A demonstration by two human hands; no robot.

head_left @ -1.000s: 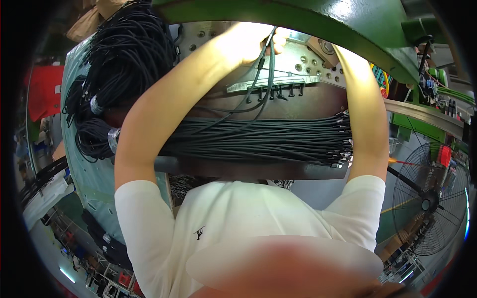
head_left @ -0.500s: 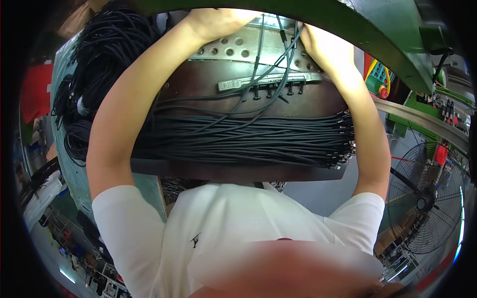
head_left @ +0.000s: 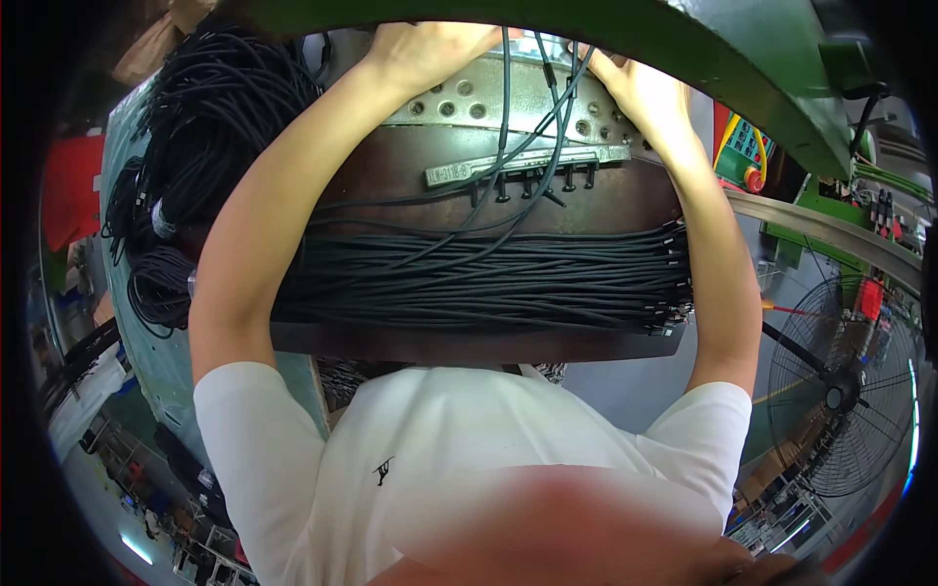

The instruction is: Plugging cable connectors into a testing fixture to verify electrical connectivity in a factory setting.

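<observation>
Both my arms reach forward to a metal plate with round holes [head_left: 464, 105], beneath a green machine beam. My left hand [head_left: 430, 51] is at the plate's far left; its fingertips are overexposed and cut off by the beam. At the far right, my right hand [head_left: 647, 93] has its fingers bent inward beside several black cables [head_left: 564, 117]. Whether they grip a cable is hidden. The cables run from between my hands toward me, crossing over a grey metal bar [head_left: 449, 175] with small black pieces along its near side.
Many black cables [head_left: 469, 283] lie side by side across the dark work surface [head_left: 391, 161], near my body. A big coiled cable bundle [head_left: 230, 83] is piled at left. The green beam [head_left: 684, 49] arches overhead. At right are a control panel with a red button [head_left: 752, 179] and a fan [head_left: 835, 396].
The view has shifted slightly. My right hand's bent fingers show a little more from under the beam, and my left elbow sits slightly further inward. The cables stay between my hands.
</observation>
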